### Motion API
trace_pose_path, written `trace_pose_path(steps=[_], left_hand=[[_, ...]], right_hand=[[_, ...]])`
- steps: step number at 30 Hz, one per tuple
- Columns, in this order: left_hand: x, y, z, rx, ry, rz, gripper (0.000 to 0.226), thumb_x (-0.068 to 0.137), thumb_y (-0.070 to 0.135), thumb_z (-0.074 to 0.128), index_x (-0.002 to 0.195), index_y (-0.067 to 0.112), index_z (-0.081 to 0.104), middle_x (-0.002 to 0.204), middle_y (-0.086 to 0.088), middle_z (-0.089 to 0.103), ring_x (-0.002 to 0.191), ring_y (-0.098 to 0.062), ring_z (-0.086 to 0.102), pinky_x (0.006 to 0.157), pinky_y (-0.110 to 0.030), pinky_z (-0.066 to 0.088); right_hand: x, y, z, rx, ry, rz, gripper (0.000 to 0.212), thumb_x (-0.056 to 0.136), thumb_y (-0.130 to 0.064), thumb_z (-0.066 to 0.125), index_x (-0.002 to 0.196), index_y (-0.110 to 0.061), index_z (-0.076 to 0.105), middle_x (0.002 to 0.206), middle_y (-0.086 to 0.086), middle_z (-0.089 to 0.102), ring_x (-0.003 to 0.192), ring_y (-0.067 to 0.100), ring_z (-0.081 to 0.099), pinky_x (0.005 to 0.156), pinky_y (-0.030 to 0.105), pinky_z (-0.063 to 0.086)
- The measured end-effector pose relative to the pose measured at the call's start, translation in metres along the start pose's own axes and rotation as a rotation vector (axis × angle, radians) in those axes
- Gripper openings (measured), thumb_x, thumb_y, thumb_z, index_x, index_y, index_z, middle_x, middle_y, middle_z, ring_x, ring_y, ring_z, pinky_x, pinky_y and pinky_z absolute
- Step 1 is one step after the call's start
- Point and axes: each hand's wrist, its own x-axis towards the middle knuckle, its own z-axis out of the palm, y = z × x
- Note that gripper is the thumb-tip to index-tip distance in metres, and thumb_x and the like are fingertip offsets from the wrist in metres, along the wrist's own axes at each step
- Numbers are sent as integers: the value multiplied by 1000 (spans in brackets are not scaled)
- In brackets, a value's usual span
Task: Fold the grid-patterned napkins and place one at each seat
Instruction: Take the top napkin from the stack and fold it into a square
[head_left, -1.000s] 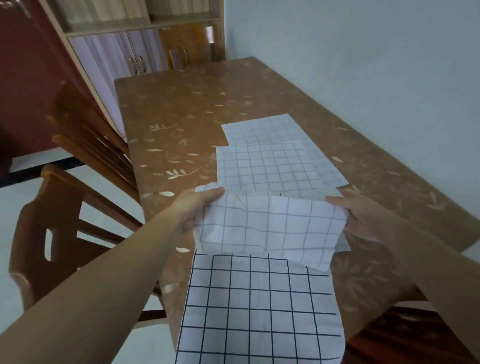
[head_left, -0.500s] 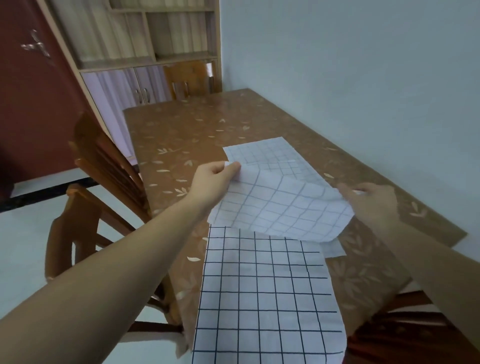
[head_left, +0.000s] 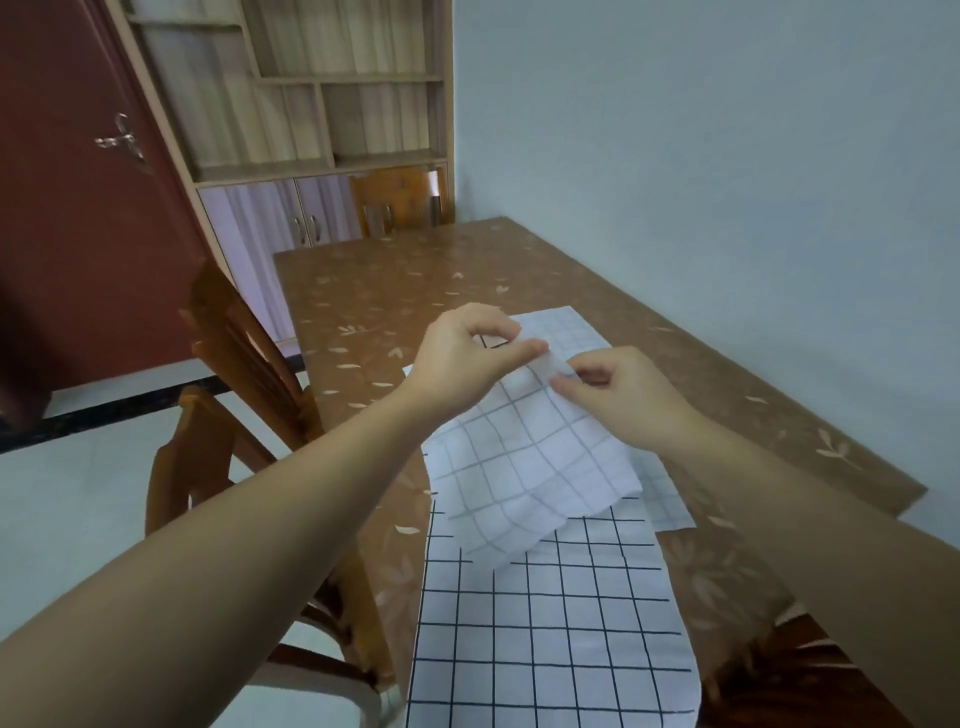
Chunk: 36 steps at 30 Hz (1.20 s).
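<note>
A: What has changed?
B: The left hand (head_left: 462, 358) and right hand (head_left: 623, 397), apart earlier, now pinch the lifted napkin's (head_left: 524, 467) corners together.

A: Orientation?
B: Draped over the table's (head_left: 363, 306) near edge, long axis hanging toward the viewer.

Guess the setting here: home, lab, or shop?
Likely a home dining room: a leaf-patterned dining table with wooden chairs pulled up, and a shelf cabinet beside a red door.

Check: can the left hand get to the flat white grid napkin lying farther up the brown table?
Probably yes, once freed. The left hand pinches the lifted grid napkin, hovering right above the flat napkin; nothing stands between.
</note>
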Motion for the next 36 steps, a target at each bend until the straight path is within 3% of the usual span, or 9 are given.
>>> trace_pose_path(steps=[3, 7, 10, 15, 21, 24, 27, 30, 36], left_hand=[[-5, 14, -18, 96, -54, 62, 12, 75, 32, 83, 69, 27, 74, 128, 12, 62, 116, 2, 52, 98, -21, 40], [-15, 34, -33, 29, -66, 129, 15, 79, 25, 82, 78, 11, 78, 83, -1, 76, 81, -15, 70, 79, -38, 57], [-23, 44, -37, 10, -31, 172, 12, 80, 24, 80, 80, 12, 78, 78, -3, 75, 77, -25, 70, 73, -44, 58], [-29, 58, -35, -65, 35, 154, 9, 78, 18, 82, 77, 12, 75, 65, 7, 66, 62, -4, 58, 62, -22, 48], [-30, 69, -38, -53, 129, 127, 14, 80, 24, 80, 82, 11, 76, 81, -7, 73, 77, -22, 68, 76, -40, 57], [-28, 73, -33, -14, 144, 111, 13, 80, 24, 80, 80, 13, 75, 74, 2, 71, 71, -8, 64, 72, -34, 56], [-27, 74, -24, 30, 153, 74, 12, 79, 27, 81, 77, 17, 75, 71, 11, 67, 72, -7, 63, 73, -33, 55], [-26, 76, -11, -17, 157, 41, 11, 78, 25, 82, 75, 18, 74, 74, 6, 68, 75, -12, 64, 79, -41, 57], [-30, 67, -8, -132, 316, -131, 35, 84, 35, 76, 115, 23, 64, 93, 9, 68, 84, -6, 66, 74, -24, 56]], right_hand=[[-6, -15, -11, 66, -64, 5, 31, 94, -24, 64, 71, -3, 65, 59, 7, 48, 58, 13, 41, 58, 29, 30], [-15, -33, -15, 1, -99, -37, 47, 92, -35, 61, 75, 8, 56, 64, 14, 43, 61, 17, 39, 63, 32, 30], [-24, -42, -14, 11, -51, -69, 64, 82, -53, 58, 84, 11, 56, 79, 35, 54, 65, 18, 45, 65, 33, 36], [-40, -50, -15, 82, 4, -30, 61, 76, -58, 60, 83, 2, 65, 89, 39, 58, 69, 18, 48, 67, 37, 43], [-62, -38, -35, -53, -186, 124, 13, 83, -26, 75, 72, -18, 76, 73, 0, 75, 70, 16, 69, 71, 32, 53], [-75, -29, -43, -233, -333, 231, 41, 83, -23, 76, 49, -17, 54, 45, -12, 50, 43, 4, 46, 46, 17, 35], [-88, -20, -49, -200, -413, 252, 31, 85, -22, 75, 63, -13, 55, 55, -9, 49, 39, 1, 45, 40, 13, 34], [-95, -22, -51, 40, -351, 180, 3, 87, -19, 72, 86, -20, 75, 84, -11, 75, 76, 2, 71, 72, 19, 55], [-92, -36, -63, 165, -251, 101, 21, 83, -21, 76, 91, -2, 73, 100, 18, 75, 90, 23, 70, 86, 44, 54]])
